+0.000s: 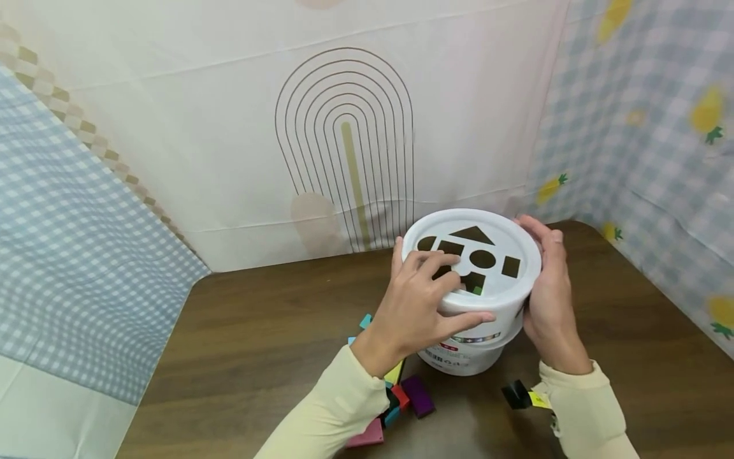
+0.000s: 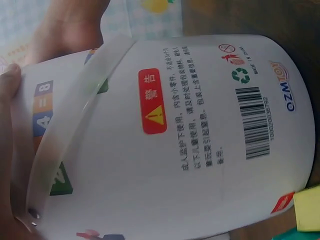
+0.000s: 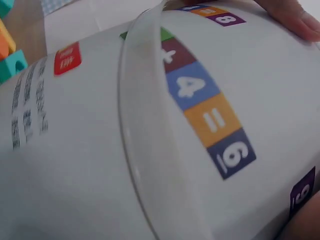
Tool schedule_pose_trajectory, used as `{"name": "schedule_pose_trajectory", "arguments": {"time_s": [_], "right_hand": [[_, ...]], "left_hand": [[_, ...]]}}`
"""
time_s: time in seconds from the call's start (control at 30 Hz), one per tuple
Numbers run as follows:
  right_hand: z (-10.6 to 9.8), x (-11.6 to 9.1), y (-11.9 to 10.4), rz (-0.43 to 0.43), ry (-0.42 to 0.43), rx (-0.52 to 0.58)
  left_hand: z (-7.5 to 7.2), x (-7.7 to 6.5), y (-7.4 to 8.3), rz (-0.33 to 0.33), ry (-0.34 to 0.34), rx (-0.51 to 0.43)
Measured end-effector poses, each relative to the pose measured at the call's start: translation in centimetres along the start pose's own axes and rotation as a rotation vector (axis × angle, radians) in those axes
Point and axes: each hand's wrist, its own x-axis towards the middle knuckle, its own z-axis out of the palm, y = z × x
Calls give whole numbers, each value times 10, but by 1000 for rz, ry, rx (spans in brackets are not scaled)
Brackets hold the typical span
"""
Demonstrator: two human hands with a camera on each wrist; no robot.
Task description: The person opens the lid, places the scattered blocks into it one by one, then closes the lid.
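A white plastic bucket (image 1: 461, 360) stands on the wooden table, its white lid (image 1: 493, 239) on top. Cut through the lid are several shaped holes, among them a triangle, a circle and rectangles; a bit of green shows through one. My left hand (image 1: 415, 306) holds the lid's near left edge, fingers spread over the top and thumb along the front side. On the right, my right hand (image 1: 552, 299) cups the bucket's upper side just at the rim. Printed text and a barcode cover the bucket wall (image 2: 210, 200) in the left wrist view; number tiles mark the wall (image 3: 80, 175) in the right wrist view.
Several coloured blocks lie left of the bucket, partly behind my left forearm, including a purple block (image 1: 418, 395) and a pink block (image 1: 367, 435). A black and yellow strap end (image 1: 518, 395) hangs by my right sleeve. Patterned cloth (image 1: 229, 159) borders the table (image 1: 258, 338).
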Motion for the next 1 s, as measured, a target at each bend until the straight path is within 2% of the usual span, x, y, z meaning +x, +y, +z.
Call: {"name": "schedule_pose_trajectory", "arguments": {"time_s": [0.1, 0.23, 0.3, 0.4, 0.5, 0.63, 0.7, 0.77, 0.83, 0.9, 1.0], "right_hand": [[-1, 0, 0, -7, -28, 42], [-4, 0, 0, -7, -47, 64], [-6, 1, -1, 27, -52, 26], [-11, 2, -4, 94, -82, -85], [-16, 3, -6, 150, -131, -205], [-20, 5, -8, 217, -178, -278], [-20, 6, -9, 237, -188, -299], [-19, 7, -10, 247, -196, -313], [-18, 7, -10, 246, -203, -331], [-19, 7, -11, 253, -207, -351], [-21, 7, -12, 260, -206, -380]], "left_hand": [[0, 0, 1, -15, 35, -17], [-2, 5, 2, -89, 91, -151], [-3, 8, 2, -136, 103, -225], [-5, 13, 0, -165, 86, -259], [-7, 15, -7, -128, 45, -248], [-16, 18, -24, -19, 37, -221], [-24, 20, -33, 15, 59, -224], [-32, 22, -44, 8, 107, -276], [-39, 20, -59, -48, 165, -350], [-41, 15, -74, -139, 226, -455], [-37, -2, -96, -363, 276, -642]]}}
